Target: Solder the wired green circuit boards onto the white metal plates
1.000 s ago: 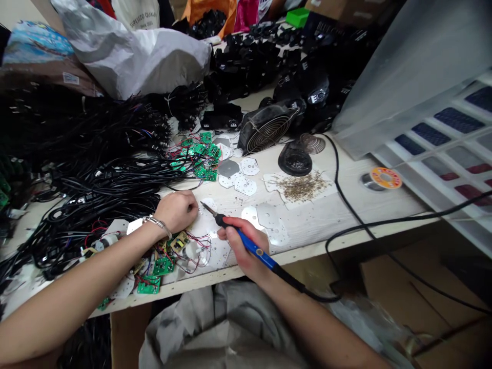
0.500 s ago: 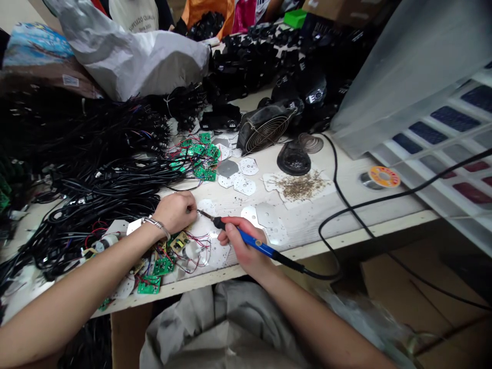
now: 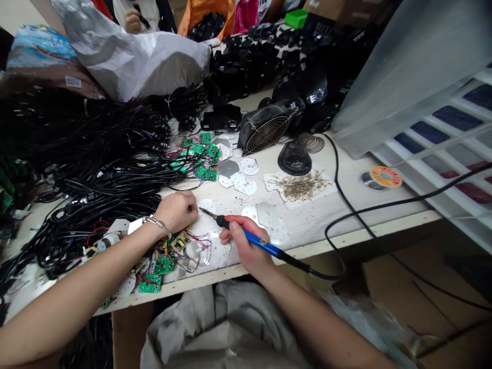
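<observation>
My right hand is closed round a blue soldering iron, whose metal tip points left, a short gap from my left hand. My left hand is closed in a pinch above the table; what it grips is dark and too small to make out. Just below it lie a yellowish circuit board, a white motor with red and blue wires, and green circuit boards. White perforated plates lie flat under and beside the iron.
Black cables heap on the left. Beyond are green boards, a fan and black housings. A solder spool sits right, near the iron's cord and drawers. A person's hand shows across the table.
My right hand has shifted slightly right, and the iron's tip has drawn back from my left hand. Another person's hand has appeared at the top left.
</observation>
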Motion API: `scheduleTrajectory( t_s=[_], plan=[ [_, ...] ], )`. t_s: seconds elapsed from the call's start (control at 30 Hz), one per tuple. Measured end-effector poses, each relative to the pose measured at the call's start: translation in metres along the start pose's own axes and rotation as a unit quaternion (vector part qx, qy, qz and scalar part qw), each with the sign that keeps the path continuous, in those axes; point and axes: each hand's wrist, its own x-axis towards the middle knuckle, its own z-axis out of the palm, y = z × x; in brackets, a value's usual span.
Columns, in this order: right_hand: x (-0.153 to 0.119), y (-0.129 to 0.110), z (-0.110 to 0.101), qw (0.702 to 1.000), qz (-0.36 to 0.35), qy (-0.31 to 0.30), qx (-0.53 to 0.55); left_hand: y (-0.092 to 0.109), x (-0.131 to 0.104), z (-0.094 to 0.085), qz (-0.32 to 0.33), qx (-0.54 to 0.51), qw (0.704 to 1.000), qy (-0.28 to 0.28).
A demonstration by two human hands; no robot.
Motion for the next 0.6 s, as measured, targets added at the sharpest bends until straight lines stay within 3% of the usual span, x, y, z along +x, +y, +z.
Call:
scheduleTrajectory(
  t_s=[0.6],
  plan=[
    [0.0003, 0.0029, -0.0006, 1.000, -0.009, -0.020, -0.023, -0.0003, 0.0014, 0.0019, -0.014, 0.001, 1.000, -0.006]
  ],
)
